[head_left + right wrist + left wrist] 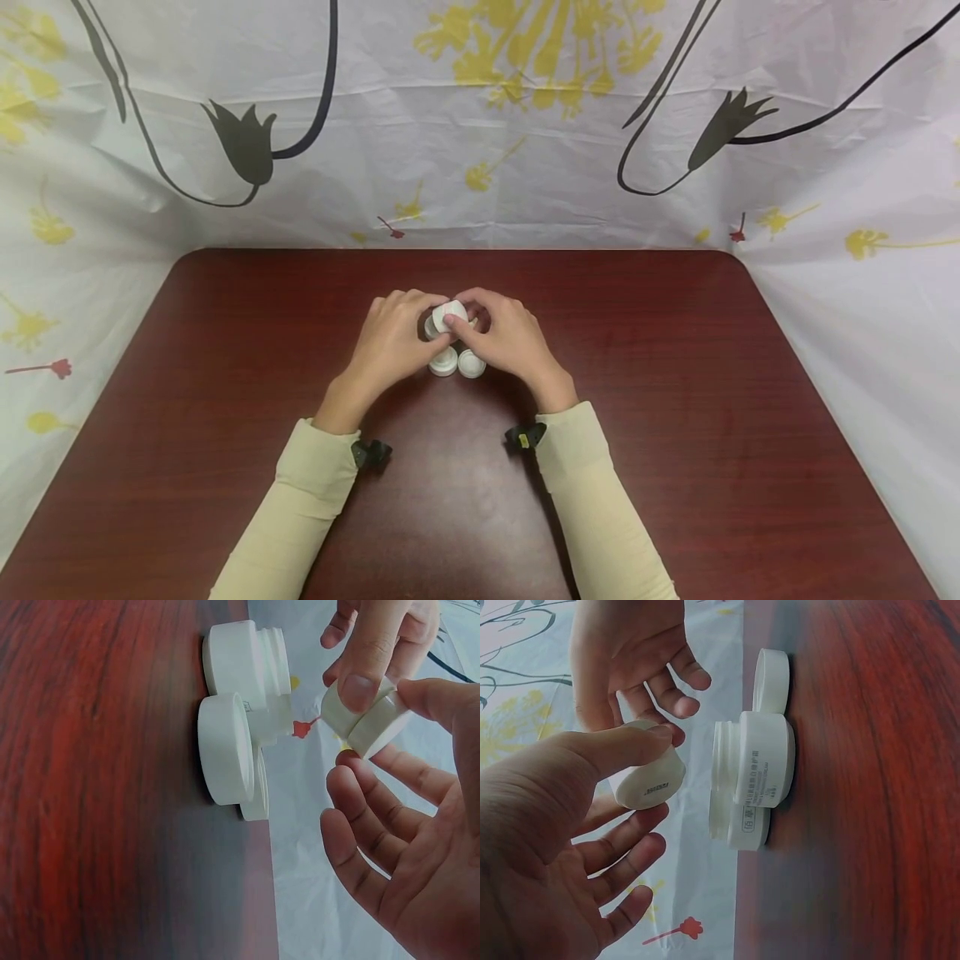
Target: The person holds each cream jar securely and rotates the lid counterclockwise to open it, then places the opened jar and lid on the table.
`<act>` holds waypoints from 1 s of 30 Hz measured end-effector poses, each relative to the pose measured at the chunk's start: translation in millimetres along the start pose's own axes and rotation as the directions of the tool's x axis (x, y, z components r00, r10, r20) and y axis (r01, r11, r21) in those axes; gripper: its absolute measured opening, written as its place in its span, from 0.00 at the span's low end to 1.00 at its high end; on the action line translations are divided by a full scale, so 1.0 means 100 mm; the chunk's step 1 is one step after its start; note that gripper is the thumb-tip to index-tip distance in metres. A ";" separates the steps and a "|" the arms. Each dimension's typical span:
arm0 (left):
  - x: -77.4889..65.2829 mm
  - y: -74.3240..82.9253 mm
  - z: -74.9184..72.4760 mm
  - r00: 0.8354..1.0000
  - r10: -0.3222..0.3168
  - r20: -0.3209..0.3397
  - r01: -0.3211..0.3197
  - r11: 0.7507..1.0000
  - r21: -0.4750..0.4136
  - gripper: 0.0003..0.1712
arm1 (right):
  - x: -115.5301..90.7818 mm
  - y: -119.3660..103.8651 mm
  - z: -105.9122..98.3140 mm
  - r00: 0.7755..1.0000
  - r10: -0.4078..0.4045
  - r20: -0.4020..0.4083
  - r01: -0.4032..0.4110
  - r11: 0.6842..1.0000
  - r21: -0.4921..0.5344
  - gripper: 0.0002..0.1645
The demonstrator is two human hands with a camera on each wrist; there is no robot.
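Note:
Above the table, both hands hold a small white cream jar [379, 726], tilted, with a seam between its two parts. My left hand [393, 333] pinches one part between thumb and fingers; small dark print shows on its face in the left wrist view. My right hand [513, 332] pinches the other part, thumb on top. Which part is the lid, I cannot tell. Below stand an uncapped white jar [765, 761] with printed text and a second uncapped jar [746, 831] behind it. A round white lid [225, 750] lies beside them, another lid [259, 793] partly hidden behind it.
The dark red wooden table [675, 417] spreads around the jars. A white curtain [487, 183] with yellow flowers and dark tulips hangs along the table's far edge and sides. Small black cameras [371, 454] sit on both wrists.

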State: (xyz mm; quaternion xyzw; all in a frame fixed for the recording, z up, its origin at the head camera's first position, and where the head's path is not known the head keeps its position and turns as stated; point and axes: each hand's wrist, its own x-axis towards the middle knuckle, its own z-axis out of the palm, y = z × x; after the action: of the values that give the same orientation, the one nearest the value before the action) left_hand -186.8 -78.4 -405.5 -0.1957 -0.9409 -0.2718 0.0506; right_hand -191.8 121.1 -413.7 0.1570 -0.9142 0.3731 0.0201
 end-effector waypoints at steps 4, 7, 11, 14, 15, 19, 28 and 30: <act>0.01 -0.01 0.01 1.000 -0.006 0.005 0.006 1.000 -0.001 0.26 | 0.00 0.00 -0.01 1.000 -0.028 0.006 0.028 1.000 -0.009 0.21; 0.01 -0.02 0.01 1.000 -0.015 0.009 0.015 1.000 -0.004 0.26 | 0.00 0.00 -0.01 0.999 -0.042 0.012 0.042 0.999 -0.015 0.23; 0.01 -0.02 0.01 1.000 -0.023 0.016 0.023 1.000 -0.005 0.27 | 0.00 0.00 -0.01 0.998 -0.054 0.014 0.054 0.998 -0.015 0.24; 0.01 -0.03 0.01 1.000 -0.022 0.014 0.022 1.000 -0.004 0.27 | 0.00 0.00 -0.02 0.998 -0.062 0.012 0.062 0.998 -0.012 0.24; 0.01 -0.03 0.01 1.000 -0.020 0.013 0.020 1.000 -0.003 0.27 | 0.00 0.00 -0.02 0.998 -0.064 0.013 0.064 0.998 -0.011 0.24; 0.01 -0.03 0.01 1.000 -0.013 0.008 0.013 1.000 -0.002 0.28 | 0.00 0.00 -0.02 0.997 -0.070 0.016 0.071 0.997 -0.014 0.28; 0.00 -0.02 0.02 1.000 -0.001 -0.008 0.000 1.000 -0.020 0.27 | -0.02 -0.03 -0.03 0.999 0.043 -0.010 -0.043 0.999 -0.023 0.32; 0.00 -0.01 0.02 1.000 0.008 -0.013 -0.008 1.000 -0.024 0.26 | -0.02 -0.04 -0.04 0.997 0.079 -0.021 -0.079 0.996 -0.033 0.29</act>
State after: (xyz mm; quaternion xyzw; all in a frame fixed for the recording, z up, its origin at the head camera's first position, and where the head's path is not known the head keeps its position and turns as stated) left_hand -187.1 -78.2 -407.5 -0.1982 -0.9364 -0.2842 0.0556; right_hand -189.3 121.8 -408.4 0.1167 -0.9256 0.3596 0.0170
